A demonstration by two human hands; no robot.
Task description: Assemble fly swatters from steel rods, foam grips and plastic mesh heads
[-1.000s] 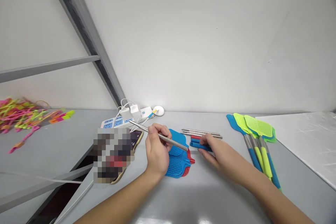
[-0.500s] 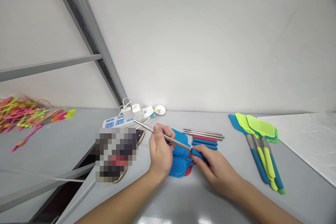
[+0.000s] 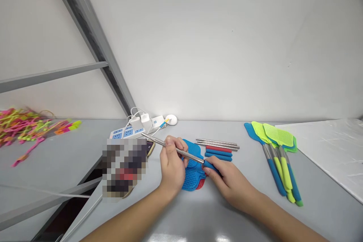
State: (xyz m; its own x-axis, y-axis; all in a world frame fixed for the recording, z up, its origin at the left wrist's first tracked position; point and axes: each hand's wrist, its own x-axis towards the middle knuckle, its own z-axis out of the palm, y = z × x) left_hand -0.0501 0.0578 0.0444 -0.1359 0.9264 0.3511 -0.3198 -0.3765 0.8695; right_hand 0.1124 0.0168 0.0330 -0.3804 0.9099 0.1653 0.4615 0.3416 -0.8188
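Pinches metal rod [image 3: 190,155] w/ L hand [image 3: 173,166], closes R hand [image 3: 228,179] round blue grip [image 3: 209,165] at rod's R end, over blue swatter heads [image 3: 190,179]. Prob. needs coaxial align., firm L hold, slow straight push.

The view is closed off by a plain white wall [image 3: 227,45], lit evenly and marked by a few small specks. A smooth grey tabletop [image 3: 198,215] is set against its foot, and bright light reflections [image 3: 167,238] are caught near the front. At the left, the wall is crossed by a slanting grey metal post [image 3: 95,41], which is met by a crossbar [image 3: 53,76]; a lower bar [image 3: 48,203] is seen beneath. A second grey tabletop [image 3: 65,155] is parted from the first by a dark gap [image 3: 66,211]
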